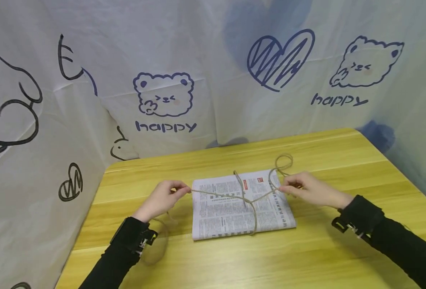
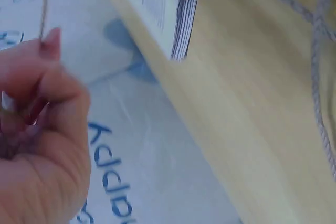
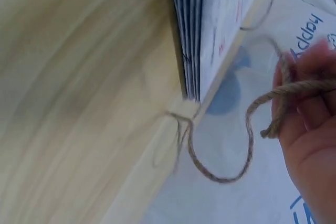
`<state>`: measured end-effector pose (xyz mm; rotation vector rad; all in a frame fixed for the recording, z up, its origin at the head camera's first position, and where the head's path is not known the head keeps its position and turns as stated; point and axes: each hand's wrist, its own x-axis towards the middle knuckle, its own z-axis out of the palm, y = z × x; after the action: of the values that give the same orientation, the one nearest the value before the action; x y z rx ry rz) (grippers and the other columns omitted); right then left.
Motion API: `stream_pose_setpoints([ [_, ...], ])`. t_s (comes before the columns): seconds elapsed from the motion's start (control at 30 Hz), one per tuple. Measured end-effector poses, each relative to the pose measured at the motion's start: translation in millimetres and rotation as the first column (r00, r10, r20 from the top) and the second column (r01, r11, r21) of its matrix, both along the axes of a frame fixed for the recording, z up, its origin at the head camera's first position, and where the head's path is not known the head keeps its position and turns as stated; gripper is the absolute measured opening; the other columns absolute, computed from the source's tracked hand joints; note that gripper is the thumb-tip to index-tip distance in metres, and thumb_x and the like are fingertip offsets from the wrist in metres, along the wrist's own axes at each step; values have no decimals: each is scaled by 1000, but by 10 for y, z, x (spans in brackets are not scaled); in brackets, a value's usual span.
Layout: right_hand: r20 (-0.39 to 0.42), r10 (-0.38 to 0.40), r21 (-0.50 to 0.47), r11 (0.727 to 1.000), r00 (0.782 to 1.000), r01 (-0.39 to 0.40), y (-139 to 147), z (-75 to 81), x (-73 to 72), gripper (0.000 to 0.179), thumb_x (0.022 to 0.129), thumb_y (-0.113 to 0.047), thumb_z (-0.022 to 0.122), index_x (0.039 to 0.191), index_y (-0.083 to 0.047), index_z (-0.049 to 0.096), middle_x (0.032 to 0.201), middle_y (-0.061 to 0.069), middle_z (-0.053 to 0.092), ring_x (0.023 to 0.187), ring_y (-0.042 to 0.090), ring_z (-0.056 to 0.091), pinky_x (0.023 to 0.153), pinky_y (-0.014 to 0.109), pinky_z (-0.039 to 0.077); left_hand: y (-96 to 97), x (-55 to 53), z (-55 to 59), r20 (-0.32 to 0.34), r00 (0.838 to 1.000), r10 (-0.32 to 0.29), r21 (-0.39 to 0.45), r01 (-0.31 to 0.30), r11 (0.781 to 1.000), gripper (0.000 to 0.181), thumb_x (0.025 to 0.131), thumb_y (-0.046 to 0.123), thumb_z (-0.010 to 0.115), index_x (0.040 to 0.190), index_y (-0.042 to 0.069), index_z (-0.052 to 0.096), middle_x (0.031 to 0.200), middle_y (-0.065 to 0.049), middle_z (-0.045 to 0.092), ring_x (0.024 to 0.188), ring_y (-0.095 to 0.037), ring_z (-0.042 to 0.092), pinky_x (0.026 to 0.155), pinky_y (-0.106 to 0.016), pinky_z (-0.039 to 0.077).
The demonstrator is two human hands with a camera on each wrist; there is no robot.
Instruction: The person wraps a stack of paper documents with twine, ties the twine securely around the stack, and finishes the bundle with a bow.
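A folded stack of newspaper (image 1: 220, 218) lies flat on the table, its layered edge showing in both wrist views. Brown twine (image 1: 255, 216) runs over the stack from back to front and crosses near its middle. My left hand (image 1: 164, 197) pinches one strand of the twine at the stack's left side. At the right side, my right hand (image 1: 306, 188) pinches the other strand, which slants up from the crossing. In the right wrist view a cut twine end (image 3: 270, 131) pokes out beside the right fingers. Both hands are raised above the tabletop.
Loose twine loops (image 1: 284, 161) lie behind the stack's right corner. More slack twine (image 1: 156, 257) hangs by the left wrist. The yellow wood-grain table (image 1: 325, 249) meets a white printed cloth (image 1: 213, 52) at the back and sides.
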<state>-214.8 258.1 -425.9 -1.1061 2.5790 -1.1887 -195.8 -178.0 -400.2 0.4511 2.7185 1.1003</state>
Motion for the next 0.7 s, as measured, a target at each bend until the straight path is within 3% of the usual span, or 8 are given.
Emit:
stream_pose_setpoints([
  [0.1, 12, -13, 7, 1000, 1000, 13, 53, 50, -22, 29, 102, -11, 59, 74, -17, 56, 65, -15, 39, 56, -4, 35, 52, 21, 34, -127, -39, 59, -65, 997, 30, -22, -32, 999, 23, 105, 24, 56, 109, 10, 74, 109, -12, 74, 95, -19, 65, 80, -32, 49],
  [0.27, 8, -62, 58, 996, 998, 62, 168, 50, -52, 34, 103, -15, 59, 69, -16, 53, 61, -14, 35, 53, -3, 33, 51, 20, 32, -299, -98, 12, -90, 994, 57, -55, -62, 997, 23, 103, 23, 60, 100, 7, 77, 96, -13, 72, 77, -18, 52, 70, -30, 40],
  [0.53, 31, -105, 221, 971, 994, 95, 361, -118, -115, 41, 104, -24, 58, 64, -19, 48, 58, -15, 31, 50, -3, 29, 53, 18, 29, -423, -112, -208, -24, 999, 48, -117, -50, 992, 27, 101, 24, 63, 95, 3, 78, 93, -13, 75, 66, -13, 43, 63, -27, 34],
  [0.7, 81, -102, 241, 967, 992, 80, 498, -188, -168, 40, 104, -21, 58, 65, -13, 50, 59, -13, 31, 51, -3, 30, 54, 19, 31, -451, -99, -291, 7, 999, 43, -142, -41, 989, 27, 101, 26, 62, 94, 6, 79, 96, -12, 77, 67, -14, 46, 66, -29, 36],
])
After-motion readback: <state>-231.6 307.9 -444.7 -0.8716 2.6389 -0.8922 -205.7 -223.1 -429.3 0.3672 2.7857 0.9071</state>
